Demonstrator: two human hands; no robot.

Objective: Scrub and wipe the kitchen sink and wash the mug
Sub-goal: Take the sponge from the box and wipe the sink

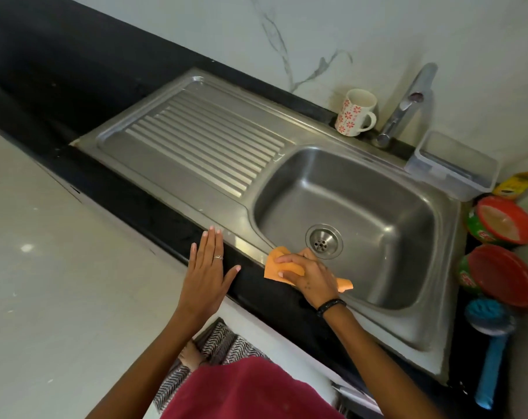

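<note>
A: Wiping the front rim of the sink (432, 334) is my step now. My right hand (309, 275) presses the orange cloth (274, 264) there, fingers curled over it.

B: And your other hand?

A: My left hand (206, 272) lies flat and holds nothing, on the black counter edge (153, 210).

B: Where is the mug (354, 114)?

A: It stands upright behind the sink, just beside the tap (406, 107). I think next I must slide the cloth along the rim, then go to the basin.
</note>
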